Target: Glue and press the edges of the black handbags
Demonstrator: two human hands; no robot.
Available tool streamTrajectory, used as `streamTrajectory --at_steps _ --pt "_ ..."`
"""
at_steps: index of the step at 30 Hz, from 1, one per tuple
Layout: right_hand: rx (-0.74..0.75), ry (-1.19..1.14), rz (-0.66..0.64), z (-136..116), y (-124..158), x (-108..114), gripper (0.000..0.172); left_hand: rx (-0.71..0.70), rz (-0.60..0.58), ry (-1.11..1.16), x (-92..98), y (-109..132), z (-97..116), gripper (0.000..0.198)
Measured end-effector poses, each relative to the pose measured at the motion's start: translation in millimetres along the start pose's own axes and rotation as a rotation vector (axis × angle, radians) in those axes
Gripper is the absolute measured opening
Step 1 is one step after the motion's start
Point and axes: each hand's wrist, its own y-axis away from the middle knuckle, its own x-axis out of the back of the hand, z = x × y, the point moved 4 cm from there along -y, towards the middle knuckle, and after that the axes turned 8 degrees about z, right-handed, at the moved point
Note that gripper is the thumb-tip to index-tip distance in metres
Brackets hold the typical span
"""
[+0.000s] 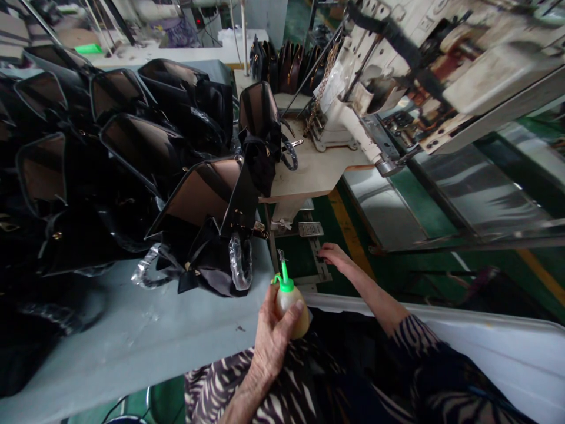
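My left hand [274, 330] is wrapped round a squeeze bottle [289, 303] with a green cap and a tapered green nozzle pointing up. The bottle holds a pale yellowish liquid, and a dark bit sits at the nozzle's tip. To the right, my right hand [334, 257] hangs over the floor with its fingers drawn together; anything between them is too small to make out. Closest to the bottle on the left is a black handbag [212, 253], standing with its flap raised and its handles wrapped in clear plastic.
Several more black handbags [132, 147] crowd the pale table [212, 330] at left. A sewing machine [344, 123] stands ahead on a small tabletop [304, 174], beside another upright bag [260, 135]. A foot pedal [311, 229] lies below. A white bin [498, 347] is at lower right.
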Motion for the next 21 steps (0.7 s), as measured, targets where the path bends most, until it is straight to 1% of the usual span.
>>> streamTrajectory --at_steps 3,10,14,21 --pt "0.022 0.016 -0.009 0 0 1 0.032 -0.016 0.010 -0.003 1.2 -1 -1 0.041" --pt "0.111 0.042 -0.047 6 -8 0 0.032 0.003 0.006 0.023 1.3 1 -1 0.044" --pt "0.134 0.055 -0.027 9 -12 0 0.031 -0.008 0.003 0.030 1.7 0 -1 0.040" --pt "0.169 0.096 0.028 13 -15 0 0.033 -0.014 -0.016 0.021 1.0 -1 -1 0.040"
